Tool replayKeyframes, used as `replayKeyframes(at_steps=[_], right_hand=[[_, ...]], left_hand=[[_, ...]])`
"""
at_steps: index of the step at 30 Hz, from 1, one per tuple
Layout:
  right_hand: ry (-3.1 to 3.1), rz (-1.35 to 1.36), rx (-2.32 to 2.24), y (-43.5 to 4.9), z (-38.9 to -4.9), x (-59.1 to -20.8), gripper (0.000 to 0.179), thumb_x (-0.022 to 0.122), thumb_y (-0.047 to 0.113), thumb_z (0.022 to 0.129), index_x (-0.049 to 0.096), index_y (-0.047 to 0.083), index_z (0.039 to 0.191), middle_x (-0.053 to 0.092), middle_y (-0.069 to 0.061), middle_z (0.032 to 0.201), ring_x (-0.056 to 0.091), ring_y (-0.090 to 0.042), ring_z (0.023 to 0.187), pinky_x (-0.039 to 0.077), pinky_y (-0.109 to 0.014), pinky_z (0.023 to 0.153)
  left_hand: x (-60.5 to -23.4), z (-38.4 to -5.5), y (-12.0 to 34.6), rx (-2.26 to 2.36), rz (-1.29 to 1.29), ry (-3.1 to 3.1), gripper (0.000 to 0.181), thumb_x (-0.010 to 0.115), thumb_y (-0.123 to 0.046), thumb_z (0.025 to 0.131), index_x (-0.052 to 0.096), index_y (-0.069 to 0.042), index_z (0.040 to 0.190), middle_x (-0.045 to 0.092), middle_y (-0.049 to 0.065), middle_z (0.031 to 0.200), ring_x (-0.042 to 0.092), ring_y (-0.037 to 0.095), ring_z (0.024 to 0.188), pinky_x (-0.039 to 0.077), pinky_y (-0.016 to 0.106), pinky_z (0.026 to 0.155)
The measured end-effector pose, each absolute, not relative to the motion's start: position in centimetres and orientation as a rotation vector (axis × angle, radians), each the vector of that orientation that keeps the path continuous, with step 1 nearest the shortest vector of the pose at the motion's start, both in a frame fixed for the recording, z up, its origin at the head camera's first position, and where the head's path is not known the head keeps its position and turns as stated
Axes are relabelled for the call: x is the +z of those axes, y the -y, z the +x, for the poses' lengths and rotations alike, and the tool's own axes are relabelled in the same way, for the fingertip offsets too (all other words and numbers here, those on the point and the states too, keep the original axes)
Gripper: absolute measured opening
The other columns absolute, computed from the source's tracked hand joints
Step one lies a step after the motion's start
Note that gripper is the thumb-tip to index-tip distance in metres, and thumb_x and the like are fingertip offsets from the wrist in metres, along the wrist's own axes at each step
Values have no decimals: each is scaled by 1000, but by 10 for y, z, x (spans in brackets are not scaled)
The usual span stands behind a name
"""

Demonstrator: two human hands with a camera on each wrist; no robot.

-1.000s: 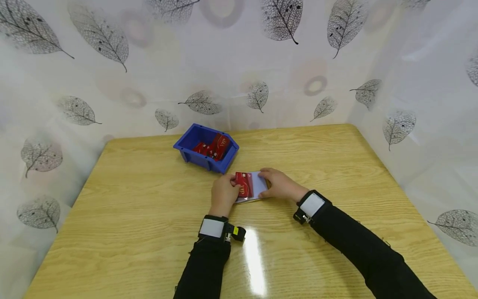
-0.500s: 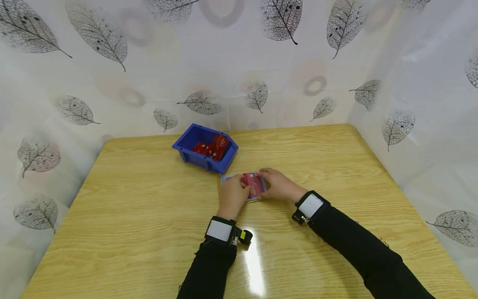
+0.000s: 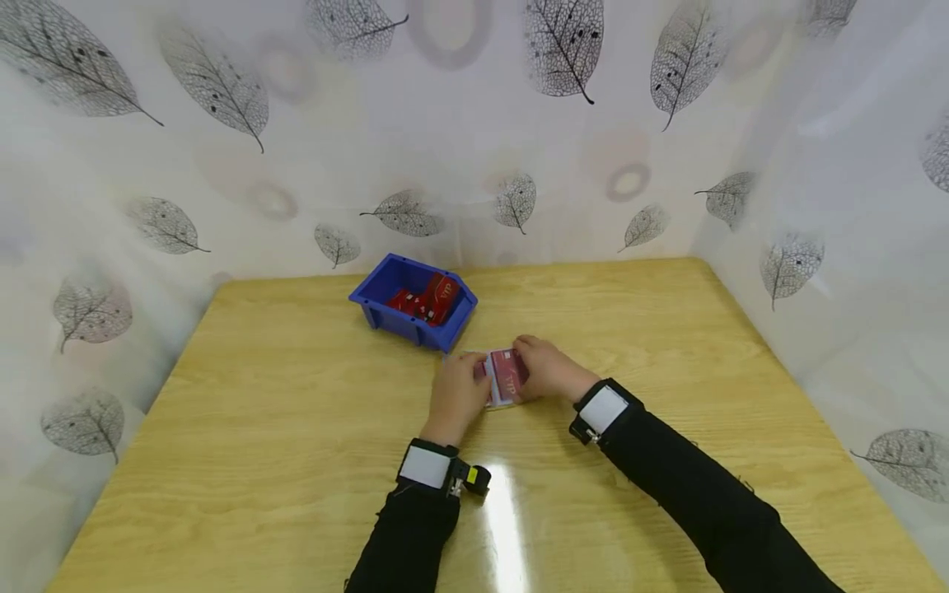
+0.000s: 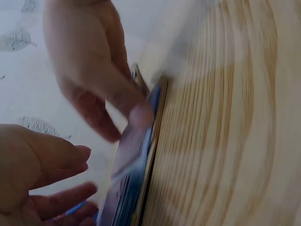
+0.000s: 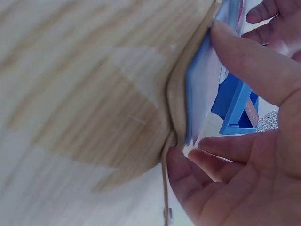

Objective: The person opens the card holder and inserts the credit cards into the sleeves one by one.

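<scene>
A small card holder point(image 3: 498, 403) with clear sleeves and a tan cover lies on the table between both hands. A red VIP card point(image 3: 508, 375) shows, paler, through the sleeve on its right side. My right hand point(image 3: 544, 371) grips the holder's right end; in the right wrist view its thumb point(image 5: 235, 42) and fingers point(image 5: 188, 174) press opposite edges. My left hand point(image 3: 454, 395) is over the holder's left end. In the left wrist view the left fingers point(image 4: 66, 197) are loosely bent beside the sleeves, with nothing between them and the thumb. A reddish patch shows beside that hand.
A blue bin point(image 3: 396, 321) stands just behind and left of the holder. Several red cards point(image 3: 442, 294) lie inside it, one marked VIP. A leaf-patterned curtain point(image 3: 474, 123) closes off the table's point(image 3: 282, 461) back and sides.
The red VIP card moved right with my left hand into the sleeve at the holder's right side. My left hand has since let go of it and drawn back slightly left.
</scene>
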State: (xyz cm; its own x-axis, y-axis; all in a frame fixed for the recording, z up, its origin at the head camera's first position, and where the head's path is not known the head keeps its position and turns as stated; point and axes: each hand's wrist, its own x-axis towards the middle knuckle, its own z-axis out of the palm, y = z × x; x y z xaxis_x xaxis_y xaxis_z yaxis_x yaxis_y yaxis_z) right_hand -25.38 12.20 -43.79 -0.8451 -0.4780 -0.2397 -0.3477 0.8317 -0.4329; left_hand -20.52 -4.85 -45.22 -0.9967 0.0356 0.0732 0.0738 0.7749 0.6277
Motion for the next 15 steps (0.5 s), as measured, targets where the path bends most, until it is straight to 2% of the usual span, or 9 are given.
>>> replayKeyframes(at_steps=[6, 15], right_hand=[[-2671, -594, -509, -118, -245, -436, 93, 86, 18, 71, 36, -6, 146, 41, -25, 146, 40, -41, 133, 33, -48, 110], [-2738, -628, -365, -110, -239, -428, 88, 87, 22, 73, 41, 0, 145, 42, -24, 143, 47, -40, 125, 44, -54, 98]], left_hand=[[-458, -203, 86, -1038, -103, 2962, 51, 79, -18, 81, 63, -5, 127, 54, 18, 134, 49, 39, 123, 40, 51, 102], [-472, -203, 107, -1295, -194, 2890, 51, 78, -17, 82, 61, -4, 128, 49, 21, 140, 41, 43, 130, 33, 53, 107]])
